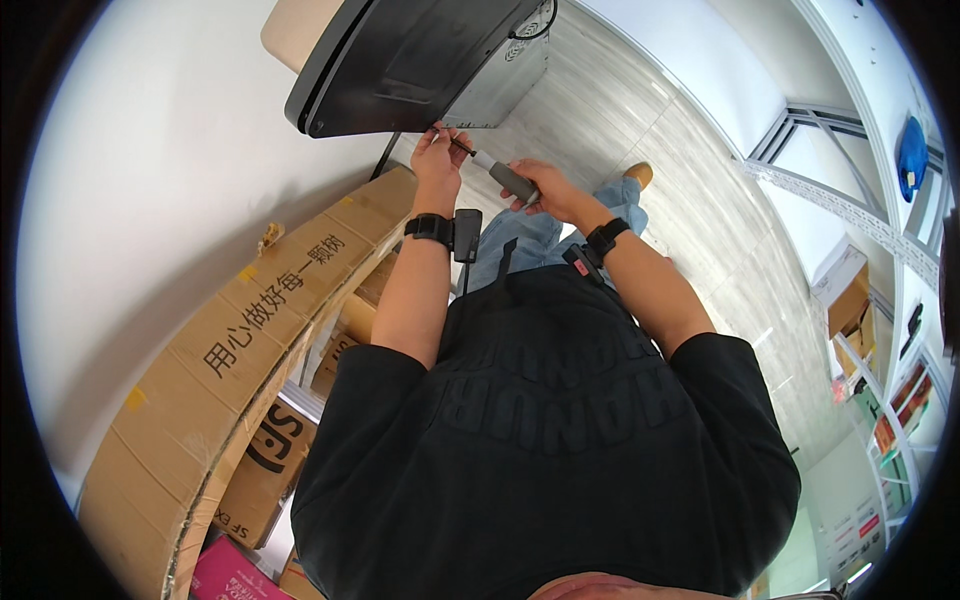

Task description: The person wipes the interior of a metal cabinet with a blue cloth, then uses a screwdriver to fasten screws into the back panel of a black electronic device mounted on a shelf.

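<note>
My right hand (548, 190) is wrapped around the grey handle of a screwdriver (514, 182). The tool's pale collar and thin dark shaft point up and left toward my left hand. With fingers pinched together, my left hand (436, 162) is at the front end of that shaft, just below the lower corner of a black panel (400, 75). Whatever small piece sits between those fingers is too small to make out. The panel belongs to a large box-shaped unit with a grey side (505, 85), and a black cable (545, 22) loops at its top.
On the left, a long cardboard box (190, 400) leans along the white wall, with more cartons (262, 470) and a pink box (235, 572) beneath it. Pale wood-look floor (690, 200) runs to the right. White metal shelving (850, 205) stands along the right side.
</note>
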Tool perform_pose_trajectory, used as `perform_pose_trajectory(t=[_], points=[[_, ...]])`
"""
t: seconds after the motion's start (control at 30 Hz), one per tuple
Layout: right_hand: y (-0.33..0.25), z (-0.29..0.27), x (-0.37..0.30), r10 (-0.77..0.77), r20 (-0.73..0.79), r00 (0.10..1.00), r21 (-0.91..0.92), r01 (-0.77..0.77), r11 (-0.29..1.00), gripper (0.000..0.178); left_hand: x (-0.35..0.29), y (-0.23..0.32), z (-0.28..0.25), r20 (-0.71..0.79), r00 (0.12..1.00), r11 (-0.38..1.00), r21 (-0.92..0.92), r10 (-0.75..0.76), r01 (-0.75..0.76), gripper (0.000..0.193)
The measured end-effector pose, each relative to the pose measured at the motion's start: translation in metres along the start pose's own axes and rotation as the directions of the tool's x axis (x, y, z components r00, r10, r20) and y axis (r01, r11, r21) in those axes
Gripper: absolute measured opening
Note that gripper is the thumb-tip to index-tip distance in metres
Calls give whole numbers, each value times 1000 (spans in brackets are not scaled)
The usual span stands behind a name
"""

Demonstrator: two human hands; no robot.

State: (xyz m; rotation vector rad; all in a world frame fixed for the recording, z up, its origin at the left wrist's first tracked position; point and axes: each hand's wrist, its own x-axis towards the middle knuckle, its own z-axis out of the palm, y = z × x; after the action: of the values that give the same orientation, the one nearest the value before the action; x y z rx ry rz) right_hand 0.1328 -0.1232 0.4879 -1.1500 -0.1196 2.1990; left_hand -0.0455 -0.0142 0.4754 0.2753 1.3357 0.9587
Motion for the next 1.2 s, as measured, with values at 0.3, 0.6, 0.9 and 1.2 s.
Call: perform_pose_trajectory(t=[0.3,0.6,0.9,1.2], points=[[18,4,21,-209,-139,968,-257,169,952,47,0,2,-2,19,1000,1000,5,-24,24,11],[26,8,26,-321,-118,940,-483,229,845,48,-2,-1,-2,-74,997,984,175,-3,16,15],[9,1,8,27,52,998,40,-29,999,40,0,1,-5,27,1000,999,51,-5,3,9],[23,6,24,-312,-88,946,-485,233,843,46,-5,3,3,-93,995,974,227,29,-7,4]])
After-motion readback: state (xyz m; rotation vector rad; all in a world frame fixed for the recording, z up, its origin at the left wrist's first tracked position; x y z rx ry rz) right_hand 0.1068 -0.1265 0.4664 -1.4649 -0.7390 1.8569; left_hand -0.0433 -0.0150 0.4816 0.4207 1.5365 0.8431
